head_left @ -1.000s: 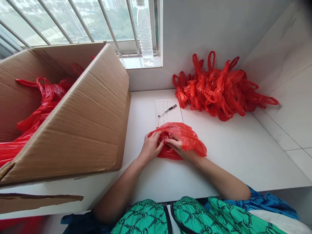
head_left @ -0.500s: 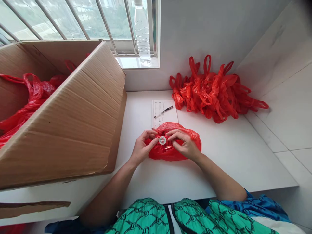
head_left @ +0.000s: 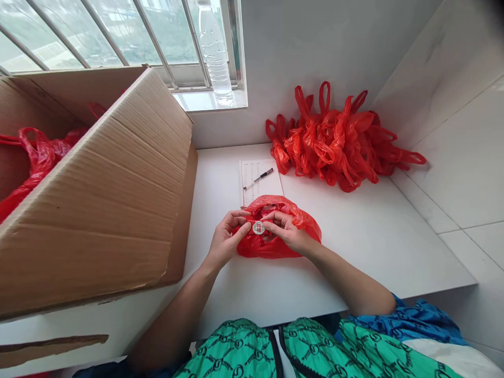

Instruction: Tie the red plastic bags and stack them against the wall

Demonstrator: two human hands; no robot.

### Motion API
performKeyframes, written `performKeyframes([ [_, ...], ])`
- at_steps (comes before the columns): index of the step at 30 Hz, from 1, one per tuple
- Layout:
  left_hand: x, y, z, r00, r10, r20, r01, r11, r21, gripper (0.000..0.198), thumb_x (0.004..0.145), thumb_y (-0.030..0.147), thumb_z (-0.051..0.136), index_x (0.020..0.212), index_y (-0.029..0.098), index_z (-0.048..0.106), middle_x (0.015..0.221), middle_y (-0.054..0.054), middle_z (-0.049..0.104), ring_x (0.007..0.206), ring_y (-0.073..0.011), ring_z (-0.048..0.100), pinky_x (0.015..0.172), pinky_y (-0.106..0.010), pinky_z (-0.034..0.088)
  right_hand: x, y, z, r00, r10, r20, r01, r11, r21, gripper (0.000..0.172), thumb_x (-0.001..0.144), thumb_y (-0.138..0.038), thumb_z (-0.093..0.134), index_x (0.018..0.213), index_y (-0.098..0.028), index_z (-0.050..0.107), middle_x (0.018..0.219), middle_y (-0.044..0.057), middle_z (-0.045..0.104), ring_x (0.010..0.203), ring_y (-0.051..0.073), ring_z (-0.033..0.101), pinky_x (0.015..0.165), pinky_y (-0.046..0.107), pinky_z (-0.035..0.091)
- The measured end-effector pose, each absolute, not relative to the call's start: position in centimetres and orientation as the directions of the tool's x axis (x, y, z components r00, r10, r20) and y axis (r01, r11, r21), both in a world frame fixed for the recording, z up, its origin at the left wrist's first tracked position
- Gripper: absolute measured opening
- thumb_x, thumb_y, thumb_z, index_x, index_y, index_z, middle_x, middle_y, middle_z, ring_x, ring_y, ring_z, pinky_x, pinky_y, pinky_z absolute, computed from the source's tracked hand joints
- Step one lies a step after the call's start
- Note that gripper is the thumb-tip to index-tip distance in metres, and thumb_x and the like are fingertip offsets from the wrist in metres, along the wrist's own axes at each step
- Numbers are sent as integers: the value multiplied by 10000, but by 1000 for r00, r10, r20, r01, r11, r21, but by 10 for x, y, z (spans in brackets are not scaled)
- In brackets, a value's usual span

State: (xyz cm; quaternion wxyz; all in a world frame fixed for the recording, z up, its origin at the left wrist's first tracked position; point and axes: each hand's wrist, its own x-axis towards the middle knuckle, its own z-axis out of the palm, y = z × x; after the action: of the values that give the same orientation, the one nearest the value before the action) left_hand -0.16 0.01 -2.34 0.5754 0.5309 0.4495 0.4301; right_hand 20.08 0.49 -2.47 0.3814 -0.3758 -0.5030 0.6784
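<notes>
Our left hand (head_left: 225,239) and right hand (head_left: 284,231) pinch narrowly at a round sticker (head_left: 258,227), which lies between them, nearer the right fingertips (head_left: 268,221), on a bunched red plastic bag (head_left: 275,248) at the frame's lower middle.

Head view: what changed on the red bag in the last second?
The round sticker on the red bag, hidden at first, now shows between the left hand and right hand, which have closed in on either side of it. The pen, paper and bag pile stayed put.
</notes>
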Motion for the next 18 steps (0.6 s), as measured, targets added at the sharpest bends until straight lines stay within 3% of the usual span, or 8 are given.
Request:
performKeyframes([
  [9,-2,-2,-17,217,974,-67,-18,73,997,317,865,415,677,1083,198,603,880,-34,665,778,-157,630,692,-250,514,203,5,-26,-440,890,-121,-128,-195,-972,274,878,-472,649,989,-222,633,912,8,707,771,160,686,779,341,589],
  [18,-5,1,-22,186,982,15,121,-38,992,282,891,418,635,1075,205,648,921,-42,634,825,-164,597,715,-250,495,203,4,-20,-431,896,-111,-110,-175,-978,234,896,-449,630,974,-228,635,909,7,713,776,163,692,786,348,594],
])
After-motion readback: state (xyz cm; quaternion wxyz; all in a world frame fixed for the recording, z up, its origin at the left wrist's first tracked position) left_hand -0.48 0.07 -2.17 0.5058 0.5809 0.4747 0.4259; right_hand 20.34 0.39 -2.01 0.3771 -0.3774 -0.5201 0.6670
